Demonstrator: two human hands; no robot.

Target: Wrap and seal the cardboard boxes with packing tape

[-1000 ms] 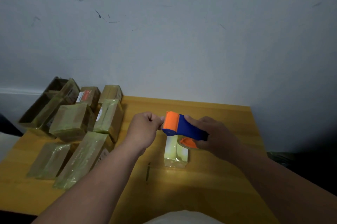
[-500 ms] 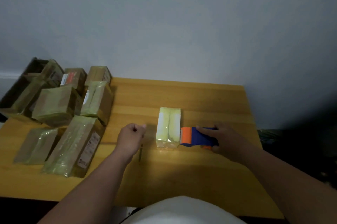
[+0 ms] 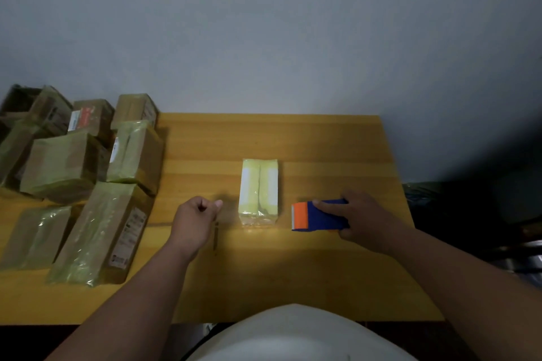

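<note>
A small pale box wrapped in yellowish tape lies in the middle of the wooden table. Right of it sits a blue and orange tape dispenser, flat on the table, and my right hand grips its blue body. My left hand is curled into a loose fist to the left of the box, apart from it, with nothing visible in it.
Several tape-wrapped cardboard boxes are piled at the table's left side, the nearest a long one. An open brown carton stands at the far left. A grey wall rises behind the table.
Both hands came down from above the box. My right hand set the dispenser on the table to the box's right, and my left hand moved to the box's left. The view tilted down.
</note>
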